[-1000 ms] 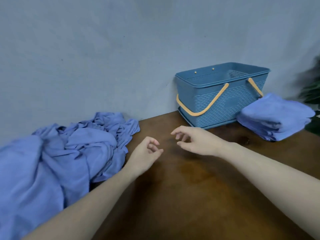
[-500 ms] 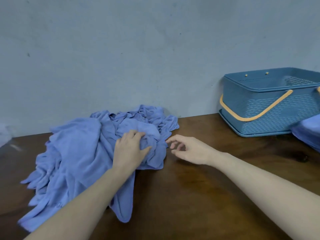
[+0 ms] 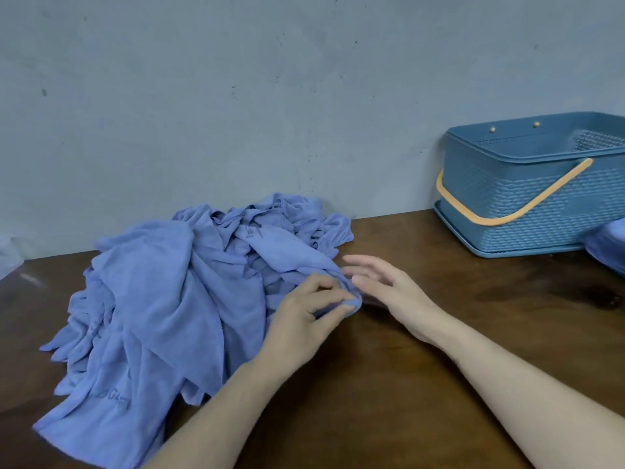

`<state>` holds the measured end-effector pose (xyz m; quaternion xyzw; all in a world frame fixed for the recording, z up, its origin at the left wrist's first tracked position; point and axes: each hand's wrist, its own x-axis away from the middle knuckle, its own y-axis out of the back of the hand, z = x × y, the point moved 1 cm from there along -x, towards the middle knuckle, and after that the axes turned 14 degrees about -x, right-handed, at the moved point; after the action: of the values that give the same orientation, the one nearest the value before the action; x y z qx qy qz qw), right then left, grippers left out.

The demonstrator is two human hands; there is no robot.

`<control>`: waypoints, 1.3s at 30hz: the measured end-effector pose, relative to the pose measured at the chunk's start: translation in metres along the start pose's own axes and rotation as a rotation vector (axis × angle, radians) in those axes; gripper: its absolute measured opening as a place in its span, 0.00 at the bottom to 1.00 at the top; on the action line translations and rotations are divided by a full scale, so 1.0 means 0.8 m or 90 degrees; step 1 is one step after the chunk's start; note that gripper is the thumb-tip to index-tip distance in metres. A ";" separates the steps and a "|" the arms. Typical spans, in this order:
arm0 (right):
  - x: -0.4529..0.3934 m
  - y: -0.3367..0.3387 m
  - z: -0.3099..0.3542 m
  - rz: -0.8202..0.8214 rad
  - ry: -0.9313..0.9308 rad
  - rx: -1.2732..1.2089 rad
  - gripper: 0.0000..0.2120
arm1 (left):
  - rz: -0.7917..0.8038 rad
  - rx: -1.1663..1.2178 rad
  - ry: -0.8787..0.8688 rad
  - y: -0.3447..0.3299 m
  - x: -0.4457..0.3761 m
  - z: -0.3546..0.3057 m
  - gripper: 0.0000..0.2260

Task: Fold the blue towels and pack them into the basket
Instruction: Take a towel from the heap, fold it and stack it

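Pinching towel pile (image 3: 162, 292) corner, left hand (image 3: 304, 319), right hand (image 3: 392, 289) relaxed, basket (image 3: 527, 201) interior mostly hidden

- The light is soft and even, not very bright.
- A dark shadow lies on the table (image 3: 389, 401), just under the right hand (image 3: 389, 292).
- That hand's fingers look blurry.
- Straight lines bend near the picture's edges.
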<state>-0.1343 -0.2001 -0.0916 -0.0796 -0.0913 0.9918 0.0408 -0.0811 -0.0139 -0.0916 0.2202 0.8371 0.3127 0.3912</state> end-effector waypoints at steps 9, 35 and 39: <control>0.007 -0.004 -0.012 -0.028 -0.033 -0.062 0.20 | 0.080 -0.041 -0.161 -0.025 0.026 -0.010 0.06; 0.111 0.081 0.024 -0.181 -0.010 0.272 0.12 | 0.145 -0.156 0.039 -0.033 0.023 -0.005 0.09; 0.119 0.083 0.032 -0.168 0.136 0.330 0.15 | 0.134 0.024 0.100 -0.032 0.015 -0.035 0.09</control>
<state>-0.2368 -0.2604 -0.0933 -0.1578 0.1600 0.9542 0.1973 -0.1138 -0.0341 -0.1017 0.2891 0.8433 0.3524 0.2849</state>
